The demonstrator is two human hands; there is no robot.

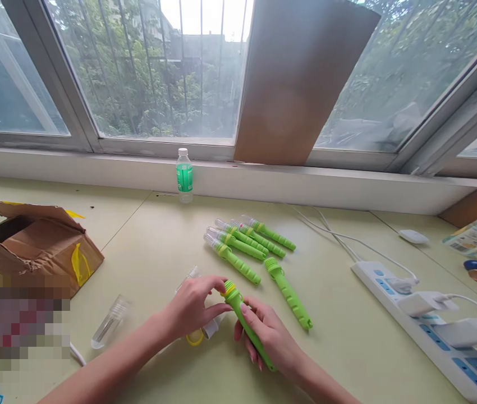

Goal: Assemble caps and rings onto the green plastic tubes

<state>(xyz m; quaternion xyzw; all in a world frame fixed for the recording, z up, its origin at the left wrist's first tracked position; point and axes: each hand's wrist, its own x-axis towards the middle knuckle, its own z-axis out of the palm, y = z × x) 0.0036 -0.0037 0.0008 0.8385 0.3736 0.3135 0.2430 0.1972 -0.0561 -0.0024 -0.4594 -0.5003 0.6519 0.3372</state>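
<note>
My right hand is wrapped around a green plastic handle with a ridged grip, its threaded end tilted up to the left. A yellow ring sits around that threaded end. My left hand pinches at the ring with thumb and index finger. Beneath my left hand lie another yellow ring and a whitish piece, partly hidden. A clear tube shows behind the left hand. To the right lies a bare green handle with its threads exposed.
Several green handles with clear caps lie further back. A clear tube holding thin rods is on the left, near an open cardboard box. A bottle stands by the window. A power strip with plugs and cables runs along the right.
</note>
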